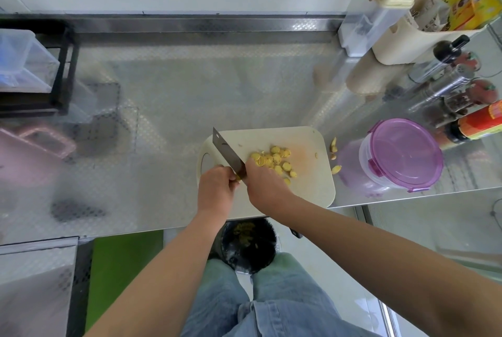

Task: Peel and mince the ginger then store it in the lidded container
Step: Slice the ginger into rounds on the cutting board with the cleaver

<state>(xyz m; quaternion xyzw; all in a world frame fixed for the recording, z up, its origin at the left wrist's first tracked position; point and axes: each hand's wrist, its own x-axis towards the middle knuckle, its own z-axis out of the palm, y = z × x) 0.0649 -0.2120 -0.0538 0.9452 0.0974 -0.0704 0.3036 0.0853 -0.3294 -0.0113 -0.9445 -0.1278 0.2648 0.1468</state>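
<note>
Grasp | left hand pinches ginger piece | right hand grips cleaver

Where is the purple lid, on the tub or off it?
On. The purple lid sits flat across the top of the clear tub, and its side clip looks folded down.

The handle of the knife is hidden inside the right hand. Under the curled fingers of the left hand only a yellow sliver shows, probably a ginger piece. The tabletop edge and the knees cover part of the black bin. The right frame edge cuts off the red bottle, whose label is unreadable. The pink shape at far left is blurred.
</note>
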